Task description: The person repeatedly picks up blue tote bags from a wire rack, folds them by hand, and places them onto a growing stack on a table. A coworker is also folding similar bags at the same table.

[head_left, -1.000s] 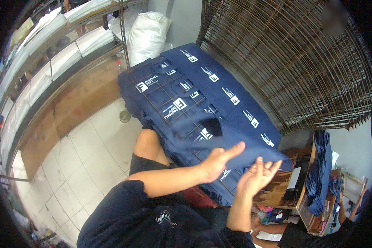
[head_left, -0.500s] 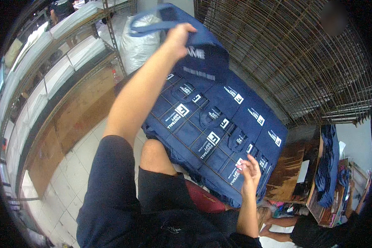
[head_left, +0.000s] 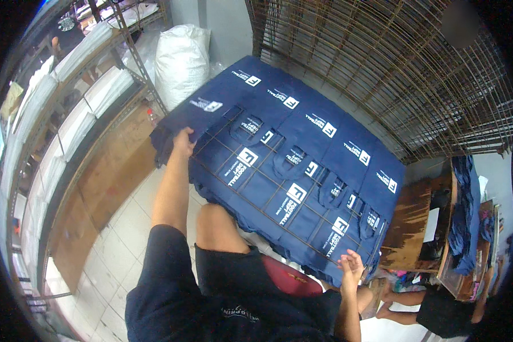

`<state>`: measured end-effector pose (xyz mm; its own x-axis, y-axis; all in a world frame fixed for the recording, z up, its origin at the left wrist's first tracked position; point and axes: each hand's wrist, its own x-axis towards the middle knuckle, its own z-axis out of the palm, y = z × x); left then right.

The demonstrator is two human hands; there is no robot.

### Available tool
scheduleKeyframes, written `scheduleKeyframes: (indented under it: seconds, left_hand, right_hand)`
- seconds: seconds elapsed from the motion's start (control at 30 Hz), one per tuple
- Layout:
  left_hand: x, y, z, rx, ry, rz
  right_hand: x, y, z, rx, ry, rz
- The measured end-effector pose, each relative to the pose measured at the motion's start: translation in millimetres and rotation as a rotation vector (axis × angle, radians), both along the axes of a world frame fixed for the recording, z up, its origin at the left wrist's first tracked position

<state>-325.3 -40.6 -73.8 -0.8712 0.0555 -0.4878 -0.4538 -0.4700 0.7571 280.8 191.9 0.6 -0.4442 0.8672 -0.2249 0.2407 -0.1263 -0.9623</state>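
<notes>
Navy cloth tote bags (head_left: 319, 148) with white prints lie in a broad, layered spread before me, some handles showing. Over their nearer part rests a thin wire grid (head_left: 265, 182). At the far left corner, my left hand (head_left: 182, 142) is closed on the near edge of a slightly blurred navy tote bag (head_left: 194, 111) that lies on the others; its fingertips are partly hidden. By the near right edge of the spread, my right hand (head_left: 351, 265) is raised just over the cloth, fingers loosely bent and apart, holding nothing.
Large stacked wire grids (head_left: 382, 62) rise behind the bags. Shelving (head_left: 68, 114) with white sheets curves along the left, near a stuffed white sack (head_left: 182, 62). A red seat (head_left: 290, 276) is beneath me. Another person's legs (head_left: 404, 308) show at lower right, below a wooden cabinet (head_left: 410, 216).
My left hand has come down toward me with the tote bag, which was lifted and swinging and now lies on the spread. My right hand has dropped slightly nearer to me, still open.
</notes>
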Motion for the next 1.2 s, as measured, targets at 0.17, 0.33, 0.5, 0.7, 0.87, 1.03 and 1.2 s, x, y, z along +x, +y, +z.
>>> scheduleKeyframes:
  seconds: [0.17, 0.33, 0.5, 0.7, 0.87, 1.03, 1.2]
  left_hand:
    - [0, 5, -5, -0.216, -0.017, -0.111]
    - [-20, 4, -13, -0.249, -0.013, -0.129]
    - [-11, 14, -2, -0.304, -0.102, -0.004]
    - [6, 17, -31, -0.308, -0.007, 0.188]
    - [15, 27, -40, -0.802, 0.111, 0.158]
    - [11, 28, -59, -0.898, 0.158, 0.151]
    - [19, 37, -55, -1.065, 0.224, 0.161]
  right_hand:
    - [4, -4, -3, 0.031, -0.032, 0.008]
    - [2, -8, -10, -0.012, -0.047, 0.027]
    - [5, -4, -18, 0.058, -0.048, 0.07]
    - [3, -3, -21, 0.039, -0.038, 0.07]
    - [-4, -6, -17, 0.049, -0.036, 0.08]
    - [-3, -5, -17, 0.051, -0.037, 0.07]
    - [6, -6, -25, 0.024, -0.032, 0.048]
